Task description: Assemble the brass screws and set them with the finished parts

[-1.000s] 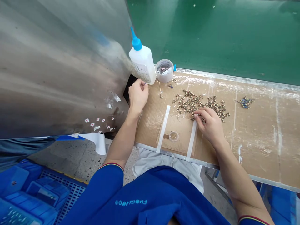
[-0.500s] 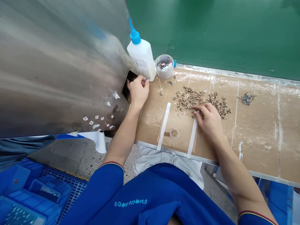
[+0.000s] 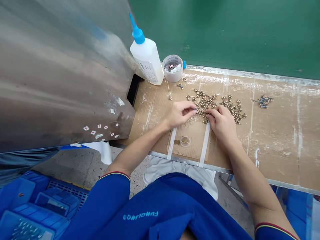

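A scatter of several small brass parts [image 3: 226,105] lies on the cardboard-covered bench [image 3: 275,133]. My right hand [image 3: 222,125] rests at the near edge of that pile, fingers curled and pinched on one of the parts. My left hand [image 3: 180,114] sits just left of it, fingers drawn together in a pinch at the pile's left edge; what it holds is too small to make out. A small clear round cap [image 3: 185,141] lies on the cardboard below both hands, between two white tape strips [image 3: 205,144].
A white squeeze bottle with a blue nozzle [image 3: 147,60] and a roll of tape holding scraps [image 3: 172,68] stand at the back left. A metal panel [image 3: 62,73] rises on the left. Several bluish parts [image 3: 264,100] lie to the right. Blue crates [image 3: 32,206] sit on the floor.
My left hand has left the spot by the bottle and dark slot and come right to the brass pile. The right hand has barely shifted. The view has tipped slightly.
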The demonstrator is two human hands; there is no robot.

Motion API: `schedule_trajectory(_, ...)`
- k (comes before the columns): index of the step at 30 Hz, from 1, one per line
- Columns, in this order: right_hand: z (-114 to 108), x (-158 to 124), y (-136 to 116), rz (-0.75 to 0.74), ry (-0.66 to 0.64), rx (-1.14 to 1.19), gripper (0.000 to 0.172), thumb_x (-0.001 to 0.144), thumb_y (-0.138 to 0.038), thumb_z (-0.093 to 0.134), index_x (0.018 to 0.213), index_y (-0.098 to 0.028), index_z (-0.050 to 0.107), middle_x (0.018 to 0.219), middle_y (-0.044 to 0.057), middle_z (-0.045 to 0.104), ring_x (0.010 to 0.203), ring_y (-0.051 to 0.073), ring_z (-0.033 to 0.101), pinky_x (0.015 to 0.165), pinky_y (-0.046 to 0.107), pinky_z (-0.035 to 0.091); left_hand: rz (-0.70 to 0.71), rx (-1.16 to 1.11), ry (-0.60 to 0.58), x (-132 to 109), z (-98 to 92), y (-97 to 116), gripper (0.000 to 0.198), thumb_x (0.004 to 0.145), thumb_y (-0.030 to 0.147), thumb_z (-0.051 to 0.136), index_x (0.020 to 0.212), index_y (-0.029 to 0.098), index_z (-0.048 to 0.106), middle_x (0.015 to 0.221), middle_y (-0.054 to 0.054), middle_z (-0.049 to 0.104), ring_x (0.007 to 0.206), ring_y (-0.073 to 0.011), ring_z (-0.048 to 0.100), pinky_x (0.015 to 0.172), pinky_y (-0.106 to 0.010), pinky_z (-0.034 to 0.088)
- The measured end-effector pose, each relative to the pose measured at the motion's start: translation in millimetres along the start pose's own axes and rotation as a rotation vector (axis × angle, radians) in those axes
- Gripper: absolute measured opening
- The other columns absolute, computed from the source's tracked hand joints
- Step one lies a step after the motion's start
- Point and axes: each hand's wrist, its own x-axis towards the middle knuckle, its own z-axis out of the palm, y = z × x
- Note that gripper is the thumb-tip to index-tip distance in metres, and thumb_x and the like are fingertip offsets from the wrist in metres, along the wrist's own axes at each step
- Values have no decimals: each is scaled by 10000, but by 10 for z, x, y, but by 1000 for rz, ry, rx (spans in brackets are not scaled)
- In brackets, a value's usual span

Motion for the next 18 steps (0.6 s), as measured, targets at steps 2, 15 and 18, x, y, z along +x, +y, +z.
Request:
schedule_trajectory(2, 16, 17, 6, 9, -13, 16, 179, 970, -242, 554, 956, -247, 733, 898, 97, 636, 872, 286, 585, 795, 428, 511, -22, -72, -95, -28, 156, -7, 155, 896, 294, 635, 868, 157, 703, 794, -29, 691, 668, -107, 584, 629, -228, 463)
schedule_trajectory(15, -108, 90, 71, 46, 116, 131, 168, 970, -247, 566, 953, -229, 733, 872, 70, 717, 825, 241, 673, 770, 374, 536, -83, -202, -135, -21, 216, -43, 124, 856, 249, 641, 811, 136, 664, 705, 1, 624, 614, -83, 499, 619, -207, 429)
schedule_trajectory(18, -143, 92, 74, 121, 134, 219, 134, 950, -264, 609, 925, -232, 736, 871, 62, 738, 798, 232, 684, 760, 376, 554, -97, -187, -159, -22, 220, -34, 134, 849, 251, 652, 780, 136, 651, 689, 6, 620, 601, -80, 487, 618, -211, 421)
